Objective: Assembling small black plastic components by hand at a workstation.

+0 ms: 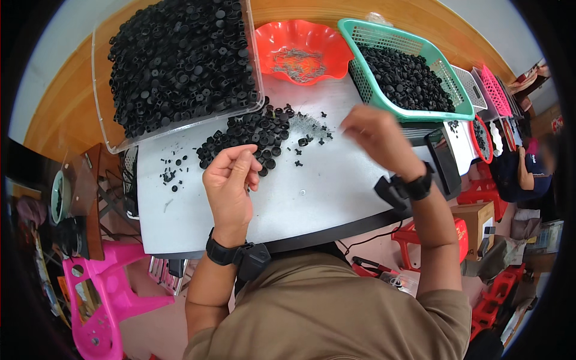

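My left hand (pixel 230 180) is over the near edge of a heap of small round black plastic caps (pixel 255 135). Its thumb and forefinger are pressed together, and whatever may be between them is too small to make out. Blurred by motion, my right hand (pixel 379 133) hangs above the right side of the white table (pixel 300 219), close to the green basket (pixel 414 112). Its fingers are too smeared to read. Between the hands lie a pile of thin metal pins (pixel 308 126) and a few small black cross-shaped pieces (pixel 298 162).
A large clear bin (pixel 180 129) of black caps stands at the back left. Beside it is a red scalloped bowl (pixel 273 36) with metal pins. Small black parts fill the green basket. A pink stool (pixel 99 306) stands lower left; another person (pixel 534 174) sits far right.
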The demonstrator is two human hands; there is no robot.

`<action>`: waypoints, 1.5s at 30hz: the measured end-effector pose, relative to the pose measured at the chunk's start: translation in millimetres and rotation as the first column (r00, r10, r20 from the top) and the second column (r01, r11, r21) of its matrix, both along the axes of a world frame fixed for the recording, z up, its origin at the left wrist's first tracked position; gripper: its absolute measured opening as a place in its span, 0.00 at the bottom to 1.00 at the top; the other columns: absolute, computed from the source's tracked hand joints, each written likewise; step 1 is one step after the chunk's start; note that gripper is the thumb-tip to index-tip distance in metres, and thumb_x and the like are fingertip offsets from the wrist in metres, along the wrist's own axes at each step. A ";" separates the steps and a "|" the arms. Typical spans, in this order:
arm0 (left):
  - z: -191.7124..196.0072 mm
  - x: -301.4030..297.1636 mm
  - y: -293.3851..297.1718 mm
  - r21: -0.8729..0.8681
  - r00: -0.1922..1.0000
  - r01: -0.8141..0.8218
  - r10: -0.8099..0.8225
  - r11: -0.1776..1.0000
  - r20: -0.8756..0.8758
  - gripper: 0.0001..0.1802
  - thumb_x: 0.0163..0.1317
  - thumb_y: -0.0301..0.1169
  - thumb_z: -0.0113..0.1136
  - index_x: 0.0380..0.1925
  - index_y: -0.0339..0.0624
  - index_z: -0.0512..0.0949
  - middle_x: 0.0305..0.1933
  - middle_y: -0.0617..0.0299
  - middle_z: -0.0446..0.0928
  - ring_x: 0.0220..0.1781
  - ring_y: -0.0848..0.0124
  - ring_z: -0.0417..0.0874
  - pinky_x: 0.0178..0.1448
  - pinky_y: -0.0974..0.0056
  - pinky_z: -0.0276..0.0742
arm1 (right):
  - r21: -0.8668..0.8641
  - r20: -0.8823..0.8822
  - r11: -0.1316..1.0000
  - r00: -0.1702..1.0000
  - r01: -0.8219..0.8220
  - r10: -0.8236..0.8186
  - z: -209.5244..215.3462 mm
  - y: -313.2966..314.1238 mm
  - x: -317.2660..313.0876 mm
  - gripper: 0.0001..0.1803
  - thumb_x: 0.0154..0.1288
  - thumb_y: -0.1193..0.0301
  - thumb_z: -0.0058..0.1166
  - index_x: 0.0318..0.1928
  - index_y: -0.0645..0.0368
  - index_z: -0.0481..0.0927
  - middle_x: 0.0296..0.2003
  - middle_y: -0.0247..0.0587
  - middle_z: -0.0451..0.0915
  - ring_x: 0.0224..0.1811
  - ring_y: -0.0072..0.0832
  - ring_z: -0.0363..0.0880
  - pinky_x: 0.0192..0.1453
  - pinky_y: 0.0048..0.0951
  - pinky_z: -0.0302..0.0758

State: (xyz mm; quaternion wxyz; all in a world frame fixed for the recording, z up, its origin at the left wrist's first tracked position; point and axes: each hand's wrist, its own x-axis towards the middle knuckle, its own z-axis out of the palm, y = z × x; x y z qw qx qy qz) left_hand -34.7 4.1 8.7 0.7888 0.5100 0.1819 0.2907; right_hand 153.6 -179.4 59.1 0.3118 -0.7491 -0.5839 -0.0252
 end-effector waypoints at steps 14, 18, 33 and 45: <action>-0.9 1.0 -0.1 0.074 0.997 -0.073 0.074 0.995 -0.003 0.08 0.64 0.28 0.54 0.38 0.34 0.78 0.24 0.65 0.75 0.20 0.82 0.69 0.20 0.78 0.62 | -0.184 0.107 0.980 0.992 0.081 -0.062 -42.5 28.2 6.1 0.03 0.49 0.79 0.55 0.26 0.63 0.75 0.29 0.46 0.76 0.30 0.45 0.76 0.34 0.38 0.72; 0.0 -2.5 0.6 0.075 0.997 -0.083 0.083 0.994 0.002 0.08 0.64 0.27 0.54 0.38 0.34 0.78 0.24 0.65 0.75 0.20 0.82 0.69 0.20 0.78 0.62 | -0.150 0.108 0.985 0.992 0.083 -0.067 -36.1 29.0 -1.1 0.02 0.49 0.79 0.54 0.25 0.63 0.74 0.27 0.45 0.76 0.29 0.45 0.76 0.34 0.39 0.72; 4.7 -67.5 31.5 0.329 0.940 -0.185 0.264 0.926 -0.215 0.07 0.62 0.26 0.55 0.35 0.33 0.79 0.23 0.64 0.75 0.19 0.82 0.68 0.22 0.78 0.62 | -0.093 -0.150 0.995 0.989 -0.026 0.012 -24.2 29.4 -23.4 0.18 0.55 0.83 0.47 0.48 0.66 0.73 0.36 0.58 0.78 0.40 0.51 0.76 0.46 0.43 0.72; -5.8 -73.3 29.7 0.452 0.897 -0.079 0.261 0.889 -0.356 0.05 0.60 0.25 0.57 0.34 0.34 0.79 0.24 0.65 0.76 0.20 0.84 0.69 0.22 0.80 0.62 | -0.038 -0.638 0.999 0.770 0.002 -0.026 -38.3 21.3 -8.8 0.23 0.48 0.88 0.55 0.48 0.65 0.72 0.22 0.30 0.70 0.21 0.13 0.67 0.25 0.18 0.66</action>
